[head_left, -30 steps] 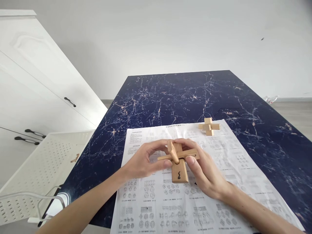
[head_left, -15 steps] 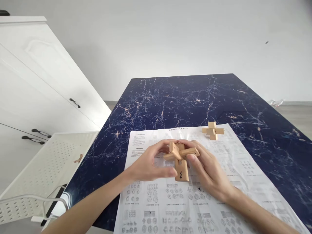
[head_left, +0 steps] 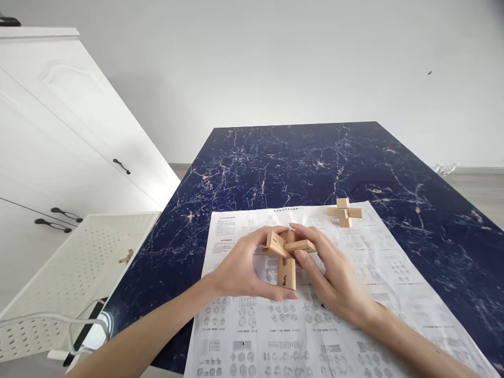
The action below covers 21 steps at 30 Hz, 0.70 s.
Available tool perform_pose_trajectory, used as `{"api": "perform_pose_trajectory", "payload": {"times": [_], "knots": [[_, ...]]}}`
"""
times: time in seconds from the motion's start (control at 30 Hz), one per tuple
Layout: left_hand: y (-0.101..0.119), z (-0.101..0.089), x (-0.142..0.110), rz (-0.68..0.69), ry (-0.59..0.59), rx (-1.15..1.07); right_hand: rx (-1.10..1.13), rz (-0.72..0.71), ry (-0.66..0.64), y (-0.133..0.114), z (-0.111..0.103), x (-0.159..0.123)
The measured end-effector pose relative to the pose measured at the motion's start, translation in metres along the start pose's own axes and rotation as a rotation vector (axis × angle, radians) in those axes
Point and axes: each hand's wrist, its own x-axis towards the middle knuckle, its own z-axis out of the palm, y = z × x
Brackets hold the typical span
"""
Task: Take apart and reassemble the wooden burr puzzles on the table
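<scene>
I hold a wooden interlocking puzzle [head_left: 286, 257] of crossed light-brown bars above a printed instruction sheet [head_left: 315, 325]. My left hand [head_left: 242, 270] grips it from the left, thumb under the lower bar that bears a black mark, fingers curled over the top. From the right, my right hand [head_left: 334, 278] pinches the crossbar with thumb and fingertips. A second, smaller assembled wooden cross puzzle [head_left: 344, 211] rests on the sheet's far right corner, well away from both hands.
The sheet lies on a dark blue marbled table [head_left: 299, 157]. A white perforated shelf [head_left: 74, 262] at left holds a small wooden piece [head_left: 126, 256]. A white cabinet [head_left: 59, 142] with black handles stands beyond it. A white wire rail [head_left: 59, 320] shows at lower left.
The puzzle has been turned slightly in my hands, so its lower bar now looks narrower. My left thumb has slid under that bar. The view shifted a little.
</scene>
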Motion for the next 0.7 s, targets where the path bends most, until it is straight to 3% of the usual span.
{"api": "perform_pose_trajectory", "payload": {"times": [0.2, 0.33, 0.7], "knots": [[-0.0003, -0.0043, -0.0013, -0.030, 0.093, 0.048, -0.057, -0.037, -0.017, 0.0035, -0.0025, -0.0007], [-0.0013, -0.0050, -0.0007, -0.046, 0.079, 0.046, -0.093, -0.021, -0.024, 0.0009, -0.0022, -0.0003], [0.0021, -0.0024, 0.0010, -0.067, 0.110, 0.059, -0.018, 0.042, 0.095, 0.0071, 0.0040, -0.0041]]}}
